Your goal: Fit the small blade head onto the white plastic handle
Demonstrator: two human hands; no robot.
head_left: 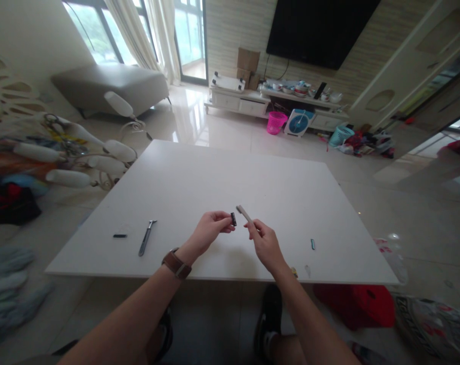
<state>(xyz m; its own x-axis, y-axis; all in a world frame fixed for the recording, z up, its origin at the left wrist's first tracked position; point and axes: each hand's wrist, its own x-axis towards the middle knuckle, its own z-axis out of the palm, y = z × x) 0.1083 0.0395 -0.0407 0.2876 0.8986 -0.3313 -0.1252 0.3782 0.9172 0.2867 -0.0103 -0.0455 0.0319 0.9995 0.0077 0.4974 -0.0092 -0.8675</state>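
Note:
Between the fingertips of my left hand [214,225] is a small black razor cartridge [233,219], held above the white table [230,172]. My right hand [266,242] grips a pale toothbrush [245,214], its bristled head tilted up and close to the cartridge, with a small gap between them. A razor handle [147,238] in grey and black lies on the table left of my left hand. Farther left is a small dark strip-like piece [119,235]. A small teal and black piece [312,244], perhaps another cartridge, lies to the right of my right hand.
Near the front edge, beside my right forearm, lie a small yellowish item [294,272] and a clear piece [307,270]. A lamp with white shades [118,151] stands by the table's left side. A red stool or container [361,304] sits under the right front edge.

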